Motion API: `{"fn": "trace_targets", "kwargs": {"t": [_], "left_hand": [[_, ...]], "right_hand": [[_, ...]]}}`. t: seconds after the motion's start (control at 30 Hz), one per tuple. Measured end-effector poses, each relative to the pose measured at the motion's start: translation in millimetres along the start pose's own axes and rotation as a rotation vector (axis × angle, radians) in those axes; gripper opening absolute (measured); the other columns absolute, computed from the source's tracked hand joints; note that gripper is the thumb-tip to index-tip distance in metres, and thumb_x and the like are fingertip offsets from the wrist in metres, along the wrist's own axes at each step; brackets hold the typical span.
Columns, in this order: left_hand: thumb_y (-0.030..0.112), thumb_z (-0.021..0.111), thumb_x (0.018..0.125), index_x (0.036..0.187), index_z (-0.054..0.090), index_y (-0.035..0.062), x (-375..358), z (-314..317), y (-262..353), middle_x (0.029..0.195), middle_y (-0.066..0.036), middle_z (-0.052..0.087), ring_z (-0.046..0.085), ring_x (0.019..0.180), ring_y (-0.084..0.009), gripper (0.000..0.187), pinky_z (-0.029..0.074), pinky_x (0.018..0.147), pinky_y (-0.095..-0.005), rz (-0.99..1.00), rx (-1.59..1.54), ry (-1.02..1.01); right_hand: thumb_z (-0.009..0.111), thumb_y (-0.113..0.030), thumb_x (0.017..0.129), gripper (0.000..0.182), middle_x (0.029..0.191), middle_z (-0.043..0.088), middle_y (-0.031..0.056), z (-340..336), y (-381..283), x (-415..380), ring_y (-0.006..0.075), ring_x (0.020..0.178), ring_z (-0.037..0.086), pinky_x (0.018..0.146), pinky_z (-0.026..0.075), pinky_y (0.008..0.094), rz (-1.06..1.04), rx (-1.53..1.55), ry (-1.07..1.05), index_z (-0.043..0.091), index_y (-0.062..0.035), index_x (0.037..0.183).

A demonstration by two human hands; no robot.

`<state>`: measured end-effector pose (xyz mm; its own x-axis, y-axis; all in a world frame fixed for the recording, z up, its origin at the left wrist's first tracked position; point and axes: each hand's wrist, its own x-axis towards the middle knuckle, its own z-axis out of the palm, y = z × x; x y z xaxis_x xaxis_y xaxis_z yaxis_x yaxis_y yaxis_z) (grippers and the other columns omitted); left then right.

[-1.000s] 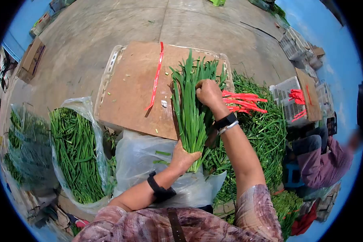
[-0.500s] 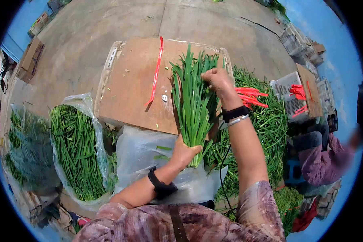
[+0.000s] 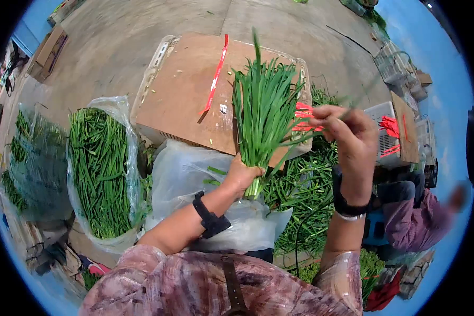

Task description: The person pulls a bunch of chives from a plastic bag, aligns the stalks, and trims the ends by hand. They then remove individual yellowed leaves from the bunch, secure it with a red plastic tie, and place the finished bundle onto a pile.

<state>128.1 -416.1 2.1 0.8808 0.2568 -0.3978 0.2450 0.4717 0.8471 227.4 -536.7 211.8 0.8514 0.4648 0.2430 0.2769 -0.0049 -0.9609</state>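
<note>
My left hand is wrapped round the lower stems of a bunch of garlic chives. The bunch points away from me, its leaves fanning over a brown board and its pale cut ends below my fist. To the right of the bunch, my raised right hand is pinched. A thin green leaf, smeared by motion, trails up from its fingertips. Behind those fingers lie red strips, partly hidden. One single red strip lies flat on the board.
Loose chives are heaped to the right of the board. A clear plastic bag lies in front of me. At left stands an open bag of chives. A white crate and a seated person are at the right.
My right hand has moved from the bunch's leaves out to the right and nearer me. The left hand still grips the bunch. The whole view has shifted slightly.
</note>
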Motion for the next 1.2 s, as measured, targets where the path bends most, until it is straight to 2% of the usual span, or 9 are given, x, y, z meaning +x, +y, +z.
{"fn": "trace_targets", "kwargs": {"t": [0.27,0.33,0.4,0.5,0.57,0.73,0.77,0.93,1.2], "left_hand": [[0.001,0.068,0.063,0.109,0.056,0.0013,-5.8,1.9,0.5,0.096,-0.008,0.064,0.061,0.086,-0.0186,0.048,0.049,0.078,-0.0307,0.048,0.176,0.063],[0.001,0.068,0.063,0.109,0.056,0.0013,-11.9,6.7,7.8,0.096,-0.009,0.065,0.061,0.087,-0.0204,0.048,0.048,0.079,-0.0311,0.135,0.268,0.09],[0.008,0.069,0.068,0.109,0.056,0.0014,-11.1,9.1,6.9,0.099,-0.014,0.064,0.062,0.09,-0.0254,0.043,0.048,0.081,-0.0336,0.218,0.44,0.118],[0.005,0.067,0.068,0.11,0.053,-0.0001,-9.4,17.0,0.5,0.099,-0.014,0.063,0.061,0.091,-0.023,0.044,0.048,0.081,-0.0327,0.325,0.529,0.152],[0.005,0.068,0.069,0.113,0.051,0.0003,-7.9,20.1,-2.2,0.101,-0.015,0.063,0.061,0.093,-0.0246,0.047,0.047,0.082,-0.0334,0.341,0.552,0.176],[0.011,0.069,0.07,0.123,0.04,0.0025,-6.6,13.7,-25.8,0.103,-0.02,0.061,0.059,0.096,-0.0351,0.06,0.047,0.083,-0.0394,0.274,0.548,0.177],[0.016,0.069,0.071,0.125,0.037,0.0033,-7.7,12.8,-23.6,0.103,-0.022,0.061,0.059,0.097,-0.0391,0.064,0.047,0.083,-0.0426,0.282,0.585,0.176],[0.018,0.07,0.07,0.13,0.03,0.0007,-0.9,12.0,-34.7,0.103,-0.03,0.059,0.058,0.093,-0.0451,0.073,0.047,0.081,-0.0487,0.165,0.679,0.206],[0.015,0.069,0.071,0.132,0.024,0.004,-9.7,20.6,-12.1,0.099,-0.029,0.059,0.058,0.09,-0.0461,0.077,0.048,0.079,-0.0493,0.011,0.71,0.187]], "right_hand": [[0.057,-0.014,0.092,0.015,0.082,0.065,0.0074,-159.9,-7.9,-28.4,0.0107,0.067,0.061,0.05,0.039,0.0161,0.034,-0.131,0.332,0.061,0.0003,0.093],[0.063,-0.017,0.087,0.025,0.082,0.065,0.0084,-221.3,20.5,-30.6,0.0133,0.065,0.06,0.058,0.046,0.0243,0.243,-0.895,0.479,0.061,0.0051,0.099],[0.063,-0.013,0.085,0.026,0.086,0.065,0.0098,-221.6,40.4,-43.0,0.0143,0.07,0.061,0.065,0.049,0.027,-0.237,-1.713,0.519,0.06,0.0062,0.103],[0.055,-0.002,0.087,0.022,0.092,0.064,0.0111,-126.8,19.6,-30.1,0.0166,0.078,0.064,0.071,0.051,0.027,-0.029,-0.525,0.326,0.06,0.0048,0.107],[0.052,0.001,0.087,0.02,0.091,0.064,0.0097,-48.4,-2.8,-23.6,0.0157,0.078,0.064,0.07,0.051,0.0263,0.052,-0.383,0.037,0.06,0.0042,0.105],[0.057,-0.003,0.083,0.015,0.081,0.065,0.0182,44.8,50.7,16.4,0.0289,0.078,0.066,0.068,0.051,0.0341,-0.008,-0.488,-0.323,0.06,0.0027,0.096],[0.05,-0.001,0.089,0.017,0.091,0.065,0.0102,46.6,81.5,31.4,0.0173,0.085,0.067,0.064,0.052,0.0259,-0.043,-0.618,-0.345,0.058,0.0049,0.104],[0.055,-0.002,0.083,0.017,0.084,0.066,0.0186,28.3,153.5,69.3,0.025,0.077,0.067,0.066,0.052,0.0339,-0.173,-1.051,-0.106,0.062,0.0038,0.097],[0.058,-0.005,0.079,0.015,0.082,0.066,0.0191,45.7,125.2,68.0,0.0349,0.08,0.064,0.07,0.05,0.0409,-0.176,-0.816,-0.006,0.067,-0.0021,0.09]]}}
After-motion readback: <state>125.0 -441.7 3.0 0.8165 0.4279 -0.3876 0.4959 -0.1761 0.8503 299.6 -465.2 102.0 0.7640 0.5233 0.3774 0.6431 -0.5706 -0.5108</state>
